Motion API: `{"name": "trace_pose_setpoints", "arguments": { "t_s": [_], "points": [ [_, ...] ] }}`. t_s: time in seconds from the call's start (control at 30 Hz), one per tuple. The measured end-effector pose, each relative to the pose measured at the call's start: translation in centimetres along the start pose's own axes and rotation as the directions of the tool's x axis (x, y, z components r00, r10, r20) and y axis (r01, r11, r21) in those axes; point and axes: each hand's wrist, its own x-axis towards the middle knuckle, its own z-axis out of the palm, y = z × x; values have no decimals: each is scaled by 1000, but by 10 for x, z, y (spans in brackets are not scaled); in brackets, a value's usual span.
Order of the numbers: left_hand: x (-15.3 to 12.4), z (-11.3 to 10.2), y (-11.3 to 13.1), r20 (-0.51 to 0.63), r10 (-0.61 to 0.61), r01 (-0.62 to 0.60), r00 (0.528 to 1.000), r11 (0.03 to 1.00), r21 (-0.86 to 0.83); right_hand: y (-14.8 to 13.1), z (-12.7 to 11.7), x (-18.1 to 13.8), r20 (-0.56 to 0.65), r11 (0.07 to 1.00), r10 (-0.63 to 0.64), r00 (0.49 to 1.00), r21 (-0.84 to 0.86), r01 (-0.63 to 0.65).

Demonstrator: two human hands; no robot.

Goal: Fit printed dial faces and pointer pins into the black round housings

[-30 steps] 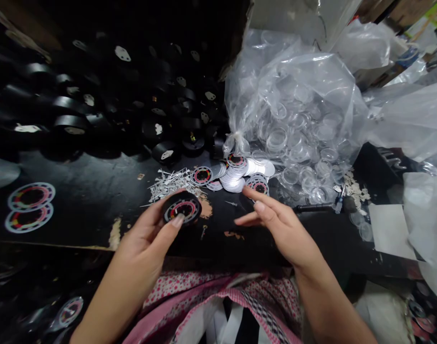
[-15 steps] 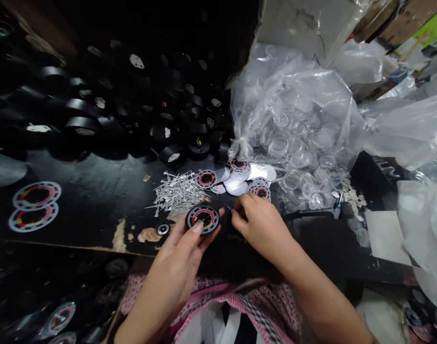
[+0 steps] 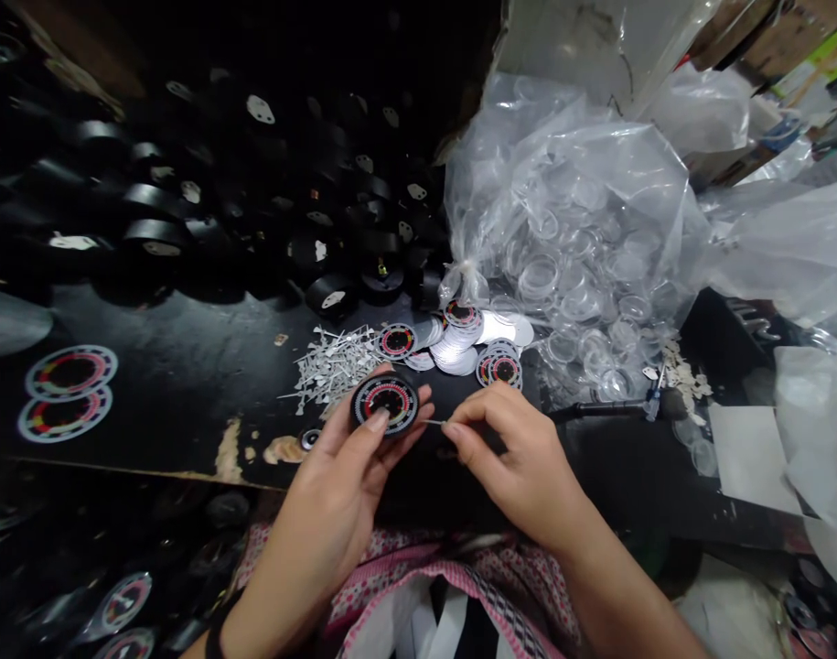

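Note:
My left hand (image 3: 353,453) grips a round black gauge (image 3: 385,405) with a red and white dial facing up, the thumb lying over its lower edge. Just right of it, my right hand (image 3: 510,448) pinches a thin pale needle (image 3: 432,422) between thumb and forefinger. The needle points left toward the gauge's side; whether its tip touches the gauge is hidden by the left fingers. Behind the gauge lies a heap of small white pointers (image 3: 336,364). Printed dial discs (image 3: 396,341) and silvery-backed discs (image 3: 456,350) are spread to the right of that heap.
Many black round housings (image 3: 332,295) are piled at the back left. A clear plastic bag (image 3: 575,210) of transparent covers stands at the back right. Two dial discs (image 3: 68,412) lie far left on the black table (image 3: 164,366). A dark-handled tool (image 3: 606,409) and white card (image 3: 754,458) lie right.
My right hand has turned and moved slightly right and down, and the needle in its pinch now shows clearly. The gauge in my left hand has risen a little.

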Motion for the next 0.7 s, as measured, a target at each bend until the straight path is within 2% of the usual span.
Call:
{"name": "trace_pose_setpoints", "arguments": {
  "t_s": [0.07,0.23,0.7],
  "points": [
    [2,-2,-6,23,25,-27,999,995,96,-4,0,-1,-10,997,5,1000,73,-5],
    [4,-10,-21,132,58,-96,990,949,302,-8,2,-1,-2,999,44,999,-1,-44],
    [-6,-1,-4,190,207,-278,960,808,520,-13,2,-5,20,994,111,994,24,-111]
  ]
}}
